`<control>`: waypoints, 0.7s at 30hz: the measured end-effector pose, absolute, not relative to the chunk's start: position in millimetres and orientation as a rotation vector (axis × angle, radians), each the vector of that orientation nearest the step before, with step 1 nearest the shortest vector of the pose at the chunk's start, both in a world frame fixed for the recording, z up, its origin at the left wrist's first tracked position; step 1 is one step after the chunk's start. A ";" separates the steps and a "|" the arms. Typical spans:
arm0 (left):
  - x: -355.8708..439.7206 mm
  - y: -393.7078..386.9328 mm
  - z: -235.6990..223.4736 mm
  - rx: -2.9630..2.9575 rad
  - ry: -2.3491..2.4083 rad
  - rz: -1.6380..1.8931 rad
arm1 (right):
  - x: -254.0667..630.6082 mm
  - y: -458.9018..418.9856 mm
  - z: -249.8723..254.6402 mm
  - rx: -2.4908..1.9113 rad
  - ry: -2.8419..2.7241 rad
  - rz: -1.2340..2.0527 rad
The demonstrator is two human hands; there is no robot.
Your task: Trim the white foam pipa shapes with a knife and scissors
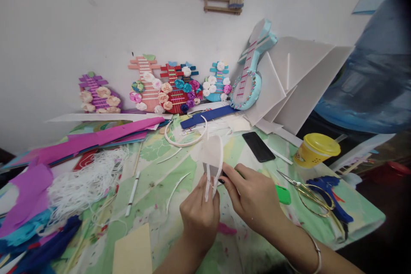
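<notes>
My left hand [201, 214] is closed around a small cut-out of white foam board [213, 150] with a curved edge, held up over the table's middle. Two narrow white strips of it show above my fingers. My right hand [253, 197] meets the board from the right, fingers closed on a green craft knife [282, 195]. Its rear end sticks out behind the hand; the blade is mostly hidden at the board's edge. Thin curved white offcuts [176, 190] lie left of my hands, and a white ring [186, 143] lies beyond them.
Gold-handled scissors [308, 192], a blue glue gun [334, 201], a yellow tub [316, 150] and a black phone [258, 146] are to the right. White string [86, 184] and coloured paper [96, 137] cover the left. Decorated model instruments [175, 90] and white boards [289, 77] lean against the wall.
</notes>
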State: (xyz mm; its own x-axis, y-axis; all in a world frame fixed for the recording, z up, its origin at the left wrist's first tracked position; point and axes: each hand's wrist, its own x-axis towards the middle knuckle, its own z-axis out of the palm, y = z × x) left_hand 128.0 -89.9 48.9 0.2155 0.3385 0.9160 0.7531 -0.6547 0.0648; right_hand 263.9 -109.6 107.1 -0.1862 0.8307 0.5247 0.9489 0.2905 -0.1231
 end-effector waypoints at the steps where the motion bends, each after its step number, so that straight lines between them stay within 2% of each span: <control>1: 127.7 -90.2 48.1 -2.089 -1.013 -1.434 | 264.8 -109.6 106.9 -1.585 -2.072 -0.297; 13: 118.4 -97.7 51.2 -2.155 -1.007 -1.456 | 271.7 -110.3 103.3 -1.563 -2.070 -0.172; 21: 117.5 -94.7 90.9 -2.157 -1.197 -1.288 | 266.4 -112.9 104.3 -1.521 -2.102 -0.265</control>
State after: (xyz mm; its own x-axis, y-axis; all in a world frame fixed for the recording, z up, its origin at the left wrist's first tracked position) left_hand 117.5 -94.7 90.9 0.2271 0.4834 0.8454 0.8081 -0.5780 0.1135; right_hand 266.4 -112.9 104.3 -0.2280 0.8231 0.5200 0.9265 0.3476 -0.1440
